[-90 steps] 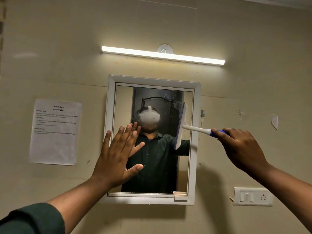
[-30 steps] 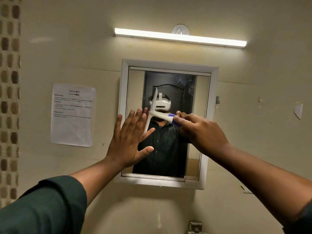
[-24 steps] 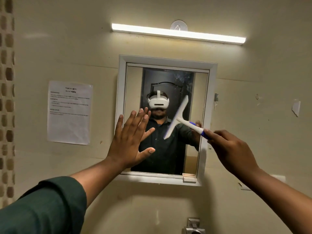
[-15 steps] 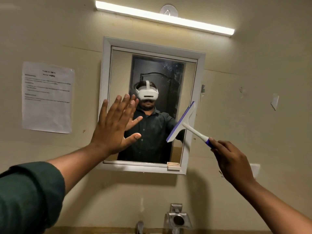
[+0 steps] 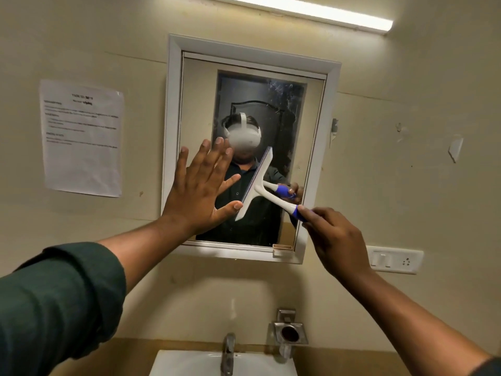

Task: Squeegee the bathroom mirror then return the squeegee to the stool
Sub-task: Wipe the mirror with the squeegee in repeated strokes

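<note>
Beige wall (image 5: 406, 185) fills the head view, lit by a strip light (image 5: 325, 16) along the top edge. Your mirror (image 5: 252, 104), in a white frame, hangs at centre; streaks and smudges show on the upper right of the glass. A printed paper notice (image 5: 82, 138) is stuck to the wall left of the mirror. A white switch plate (image 5: 394, 259) sits low on the right, with scraps of torn tape above it. Below the mirror you have a white sink (image 5: 189, 363) with a metal tap (image 5: 227, 351), and a square metal holder (image 5: 290, 332) just beside the tap on the right.

Your left hand (image 5: 198, 196) lies flat on the lower left of the glass, fingers straight and spread, holding nothing; a dark green sleeve (image 5: 57, 302) covers that forearm.

Your right hand (image 5: 334, 237) has its grip clamped on the blue end of the squeegee (image 5: 257, 185) handle, fingers curled round it. The white handle runs up and to the left from that hand. The blade stands tilted, top leaning right, at the lower middle of the mirror, just beside your left thumb. Whether the blade edge touches the glass cannot be told. The stool is out of view.
</note>
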